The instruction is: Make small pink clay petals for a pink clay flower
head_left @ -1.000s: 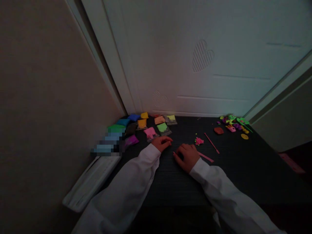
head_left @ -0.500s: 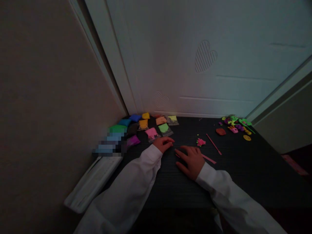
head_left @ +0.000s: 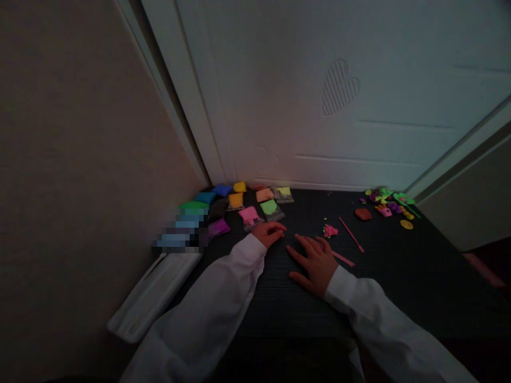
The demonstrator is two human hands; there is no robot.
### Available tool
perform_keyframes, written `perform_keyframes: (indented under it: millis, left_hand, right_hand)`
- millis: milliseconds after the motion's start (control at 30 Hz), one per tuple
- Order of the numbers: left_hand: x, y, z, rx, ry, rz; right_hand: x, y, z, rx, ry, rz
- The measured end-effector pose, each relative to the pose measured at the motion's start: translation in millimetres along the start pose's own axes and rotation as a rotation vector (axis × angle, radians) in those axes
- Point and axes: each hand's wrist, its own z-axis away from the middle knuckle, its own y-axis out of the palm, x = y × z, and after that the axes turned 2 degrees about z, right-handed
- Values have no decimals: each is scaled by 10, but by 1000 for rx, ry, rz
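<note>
My left hand [head_left: 269, 234] rests near the table's middle, its thumb and fingertips drawn together in a pinch. Whatever is between them, if anything, is too small to make out. To its right, my right hand [head_left: 314, 264] lies palm down with fingers spread. From beneath that hand sticks out the end of a flat pink tool [head_left: 343, 259]; the rest is covered. Just beyond the right fingers sits a small pink clay cluster with green bits [head_left: 330, 230]. A thin pink modelling stick [head_left: 352, 234] lies to the right of the cluster.
Several bags of coloured clay, including a pink one [head_left: 250, 216] and a green one [head_left: 271, 208], lie at back left. A white tray [head_left: 155, 298] stands by the wall. Clay flowers [head_left: 393, 205], a red lump [head_left: 363, 214] and a yellow disc [head_left: 406, 224] lie at back right.
My right hand has shifted slightly right and its fingers are spread wider. A pink bit seen earlier by its fingertips no longer shows. My left hand is almost unchanged.
</note>
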Motion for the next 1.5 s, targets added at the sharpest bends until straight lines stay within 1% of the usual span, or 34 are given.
perform_keyframes:
  millis: [133,300,433,467,567,600,733,767,867,900,1033,1167,1200,1300,1333,1500]
  left_hand:
    - [20,9,-4,5,2,3]
    - [23,8,1,8,10,-3]
    - [11,1,4,9,12,-12]
    - [10,0,4,9,13,-13]
    - [18,-2,1,10,12,-14]
    - [22,-3,0,9,12,-14]
    - [35,-4,-1,8,15,-14]
    - [38,-4,-1,8,16,-14]
    - [45,-4,-7,10,17,-12]
    - [47,-4,-10,11,17,-11]
    - [46,0,-17,18,18,-5]
    - [53,3,-13,17,13,-8]
    - [57,3,-13,17,13,-9]
    - [66,-1,-16,21,14,-14]
    - [67,-3,-16,22,16,-16]
    - [63,-12,-13,28,21,-28]
  right_hand:
    - [-18,14,10,21,-75,-1]
    - [-54,26,9,-4,14,34]
    - [-48,15,17,11,-96,8]
    - [-49,11,17,9,-96,8]
    - [-59,-5,15,-10,-21,30]
    - [-61,-9,16,-11,-16,32]
    - [-59,-6,23,13,-114,4]
    - [-59,-2,23,12,-107,3]
    - [-61,4,17,-7,-20,23]
    - [-61,3,16,-9,-15,26]
    - [-57,-4,17,8,-108,9]
    - [-61,-6,15,-10,-13,40]
    - [-59,-10,17,-9,-17,39]
    - [-45,-23,27,11,-113,3]
    - [-41,-23,28,15,-125,-5]
    - [-57,15,11,1,-8,18]
